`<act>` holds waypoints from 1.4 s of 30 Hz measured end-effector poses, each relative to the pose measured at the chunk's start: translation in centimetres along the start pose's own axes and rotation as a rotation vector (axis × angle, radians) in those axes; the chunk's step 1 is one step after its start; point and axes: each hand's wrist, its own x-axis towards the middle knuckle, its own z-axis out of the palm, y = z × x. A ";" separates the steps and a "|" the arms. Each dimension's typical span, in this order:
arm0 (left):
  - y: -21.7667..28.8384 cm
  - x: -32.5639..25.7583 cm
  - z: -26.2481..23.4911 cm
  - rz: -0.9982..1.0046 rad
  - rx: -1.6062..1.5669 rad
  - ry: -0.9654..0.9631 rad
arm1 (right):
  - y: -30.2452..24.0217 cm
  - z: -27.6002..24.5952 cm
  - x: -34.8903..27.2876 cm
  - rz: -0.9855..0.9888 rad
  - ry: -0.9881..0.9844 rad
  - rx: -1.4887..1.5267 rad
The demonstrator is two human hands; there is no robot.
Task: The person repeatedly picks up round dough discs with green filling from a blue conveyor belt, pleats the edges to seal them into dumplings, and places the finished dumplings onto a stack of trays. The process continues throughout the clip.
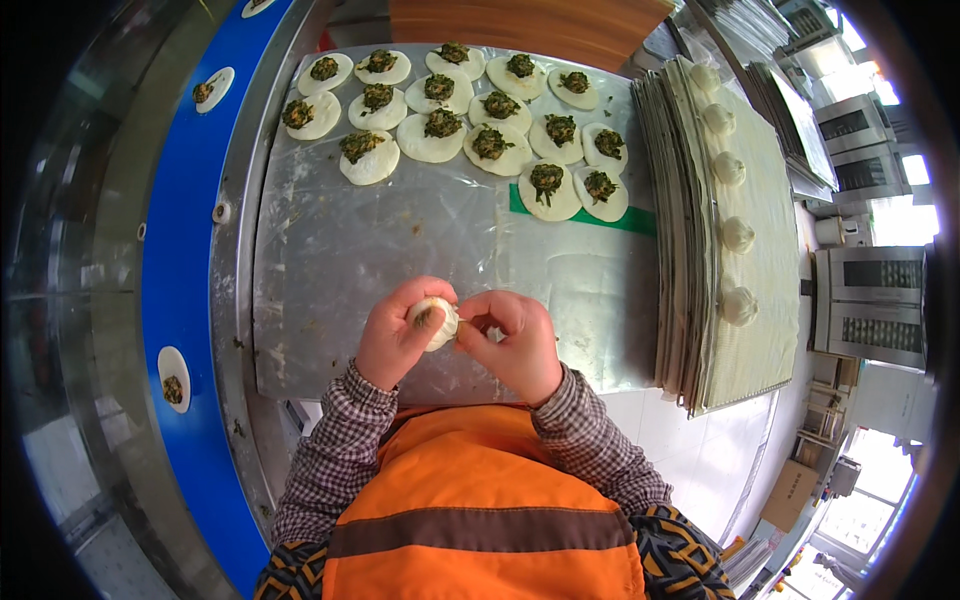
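The bun [440, 334] is cradled by the left hand [393, 335], pinched by the right hand [520, 345]; likely soft, tearable, best held round its sides.

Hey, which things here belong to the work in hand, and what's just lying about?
Work in hand: dough piece between left hand and right hand; filled dough rounds; table; pleated buns; tray stack.
Apparently just about: cardboard box; wooden panel.

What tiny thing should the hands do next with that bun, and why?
Probably the right hand should pinch another bit of the edge: its fingertips are already at the bun, the left hand is holding it, and some green filling seems to show.
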 end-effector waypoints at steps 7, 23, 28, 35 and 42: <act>1.2 0.8 0.3 -0.497 -0.758 -0.011 | -1.2 0.0 0.3 -0.285 -0.005 -0.370; 1.5 2.4 1.7 -0.685 -0.807 0.012 | -1.0 -1.7 1.3 -0.541 -0.148 -0.602; 1.5 3.1 2.5 -0.350 -0.536 0.021 | -1.5 -3.7 2.1 -0.125 -0.098 -0.297; -1.4 7.2 3.4 -0.660 -0.672 -0.182 | 0.9 -6.0 5.1 -0.414 -0.116 -0.523; -4.8 12.2 5.3 -0.771 -0.789 -0.104 | 5.7 -10.9 8.8 0.038 0.336 -0.524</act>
